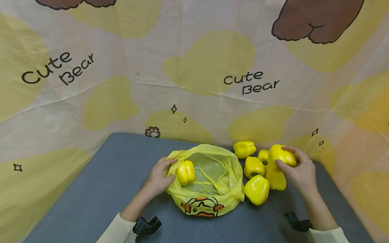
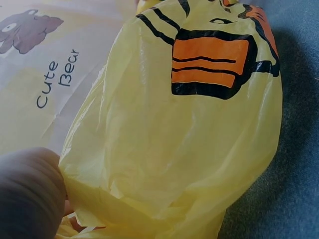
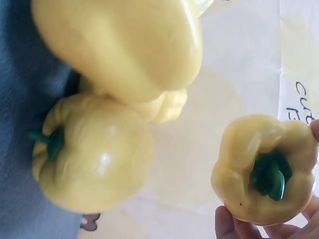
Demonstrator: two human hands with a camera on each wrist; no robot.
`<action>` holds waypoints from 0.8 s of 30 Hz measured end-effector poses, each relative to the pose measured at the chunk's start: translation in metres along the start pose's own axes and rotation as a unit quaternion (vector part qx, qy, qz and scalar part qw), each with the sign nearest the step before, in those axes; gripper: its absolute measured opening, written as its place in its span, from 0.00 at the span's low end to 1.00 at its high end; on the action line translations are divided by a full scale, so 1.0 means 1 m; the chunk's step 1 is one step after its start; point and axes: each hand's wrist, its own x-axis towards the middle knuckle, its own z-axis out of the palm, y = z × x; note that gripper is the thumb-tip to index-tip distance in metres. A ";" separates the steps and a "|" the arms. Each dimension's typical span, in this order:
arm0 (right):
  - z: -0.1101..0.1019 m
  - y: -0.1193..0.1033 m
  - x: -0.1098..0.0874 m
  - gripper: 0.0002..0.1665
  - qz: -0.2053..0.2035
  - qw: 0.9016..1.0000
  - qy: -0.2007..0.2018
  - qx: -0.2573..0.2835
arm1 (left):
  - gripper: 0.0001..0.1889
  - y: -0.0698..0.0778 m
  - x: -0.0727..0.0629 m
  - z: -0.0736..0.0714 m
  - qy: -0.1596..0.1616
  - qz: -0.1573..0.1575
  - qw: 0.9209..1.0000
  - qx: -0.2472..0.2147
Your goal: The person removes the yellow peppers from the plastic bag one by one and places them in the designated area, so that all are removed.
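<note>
A yellow plastic bag [image 1: 233, 204] with a cartoon print stands wide-mouthed on the table, its rim rolled outward. My left hand [image 1: 158, 178] pinches the bag's left rim; in the left wrist view the thumb [image 2: 30, 191] lies against the plastic. Just inside that rim sits one yellow bell pepper [image 1: 185, 172]. To the right, my right hand [image 1: 305, 172] grips another yellow bell pepper [image 1: 282, 156] between thumb and fingers, raised over the pile. The right wrist view shows the green stem [image 3: 271, 174] of this held pepper facing the camera.
Several more yellow peppers lie right of the bag, among them a front pepper [image 1: 257, 190], a middle pepper [image 1: 254, 167] and a back pepper [image 1: 244, 150]. The grey table [image 1: 121, 168] meets a printed cloth backdrop [image 1: 194, 101] behind.
</note>
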 end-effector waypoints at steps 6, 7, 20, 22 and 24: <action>-0.007 0.012 -0.001 0.30 0.016 1.000 0.009 -0.020 | 0.26 0.000 -0.001 0.000 0.001 0.001 1.000 0.001; -0.008 0.015 -0.001 0.30 0.020 0.999 0.010 -0.023 | 0.26 0.000 0.000 0.000 0.001 0.001 1.000 0.001; -0.011 0.043 -0.006 0.30 0.054 0.997 0.013 -0.044 | 0.26 0.001 0.001 -0.001 0.000 0.001 1.000 -0.001; -0.012 0.047 -0.006 0.30 0.056 0.997 0.011 -0.047 | 0.26 0.001 0.001 -0.001 0.000 0.002 1.000 0.000; -0.012 0.052 -0.007 0.31 0.061 0.997 0.008 -0.049 | 0.26 0.001 0.000 -0.001 0.000 0.002 1.000 0.000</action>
